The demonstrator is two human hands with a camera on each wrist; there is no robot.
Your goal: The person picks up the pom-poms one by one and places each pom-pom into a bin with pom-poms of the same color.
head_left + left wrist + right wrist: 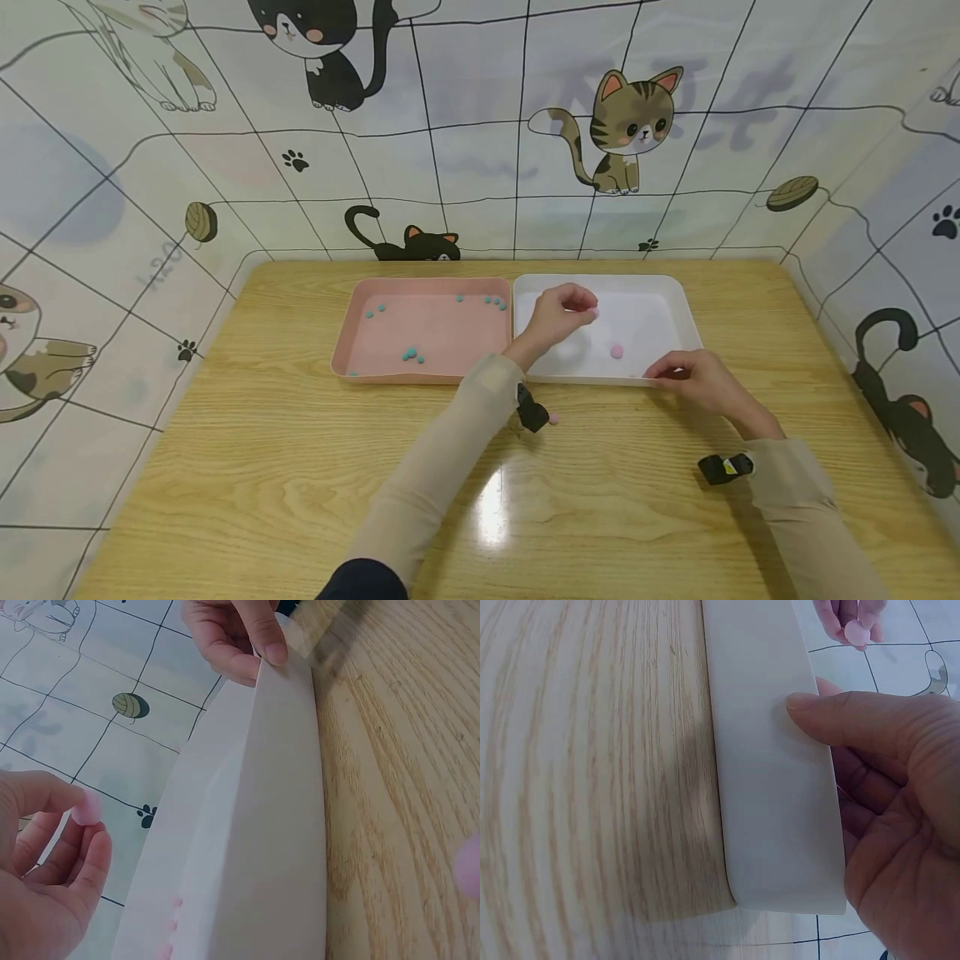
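Observation:
Over the white tray [645, 292], my left hand [557, 317] pinches a small pink ball [88, 806] between thumb and fingertips. The right hand [693, 379] grips the tray's front wall near its right corner. In the right wrist view, the thumb [817, 712] presses on the outer face, with the other fingers partly hidden behind the wall. Inside the tray lies another pink ball [617, 352]. One more loose pink ball [469, 866] rests on the table in front of the tray, beside the left wrist in the head view.
A pink tray [420, 379] stands directly left of the white one, with several small teal balls [411, 353] scattered in it. Both sit on a wooden table [285, 467]. A cat-patterned cloth [480, 167] rises behind and at the sides.

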